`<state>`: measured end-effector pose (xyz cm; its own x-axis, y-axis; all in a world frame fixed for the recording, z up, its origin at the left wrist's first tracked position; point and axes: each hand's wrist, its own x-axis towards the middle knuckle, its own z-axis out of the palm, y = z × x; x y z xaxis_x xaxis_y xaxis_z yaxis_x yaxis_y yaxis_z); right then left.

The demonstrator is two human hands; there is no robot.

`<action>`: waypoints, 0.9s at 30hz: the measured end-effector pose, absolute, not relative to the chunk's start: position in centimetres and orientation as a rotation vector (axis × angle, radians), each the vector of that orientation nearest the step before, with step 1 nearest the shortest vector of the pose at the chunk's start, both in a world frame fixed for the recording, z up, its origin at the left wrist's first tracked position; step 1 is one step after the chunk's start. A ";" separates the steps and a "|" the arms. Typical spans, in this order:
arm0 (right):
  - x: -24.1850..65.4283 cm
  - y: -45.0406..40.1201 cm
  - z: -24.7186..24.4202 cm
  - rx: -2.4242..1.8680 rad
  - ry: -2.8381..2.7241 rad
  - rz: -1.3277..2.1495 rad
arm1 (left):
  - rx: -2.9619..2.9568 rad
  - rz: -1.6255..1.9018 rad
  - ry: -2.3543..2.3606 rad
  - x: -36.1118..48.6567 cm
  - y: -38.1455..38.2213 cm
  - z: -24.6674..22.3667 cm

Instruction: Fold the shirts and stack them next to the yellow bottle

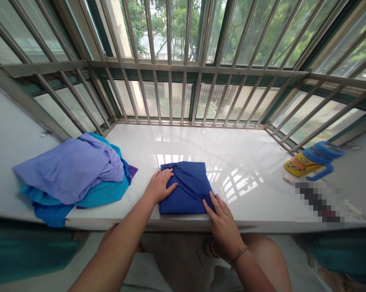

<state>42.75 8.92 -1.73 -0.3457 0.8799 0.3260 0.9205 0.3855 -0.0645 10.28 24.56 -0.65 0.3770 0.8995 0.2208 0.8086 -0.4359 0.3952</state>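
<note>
A dark blue piece of cloth [186, 190], folded into a rough rectangle, lies near the front edge of the white sill. Creases run across its top from the upper left toward the lower right. My left hand [161, 185] rests on its left side, fingers stretched over the fabric. At its lower right corner my right hand [221, 211] lies with the fingers spread, the tips touching the cloth. Neither hand grips anything that I can see.
A heap of lavender, teal and blue cloth [76, 170] lies on the left of the sill [246, 162]. On the right a blue and yellow cup with a handle [313, 160] stands beside a blurred-out item [319, 202]. Metal window bars [186, 73] enclose the back and sides.
</note>
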 end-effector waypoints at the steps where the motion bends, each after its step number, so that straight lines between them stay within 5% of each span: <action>1: 42.8 8.6 -1.3 -1.580 -2.355 -0.156 | 2.412 0.611 1.522 10.2 24.6 -0.7; 16: 38.7 15.5 3.1 -2.308 -1.738 0.439 | 2.232 0.978 1.713 9.4 25.9 -2.6; 24: 49.3 20.1 1.0 -2.365 -1.569 0.137 | 2.204 0.886 1.796 9.9 25.8 -2.7; 27: 56.0 22.3 0.1 -2.307 -1.545 -0.233 | 2.199 0.795 1.819 10.1 25.7 -2.3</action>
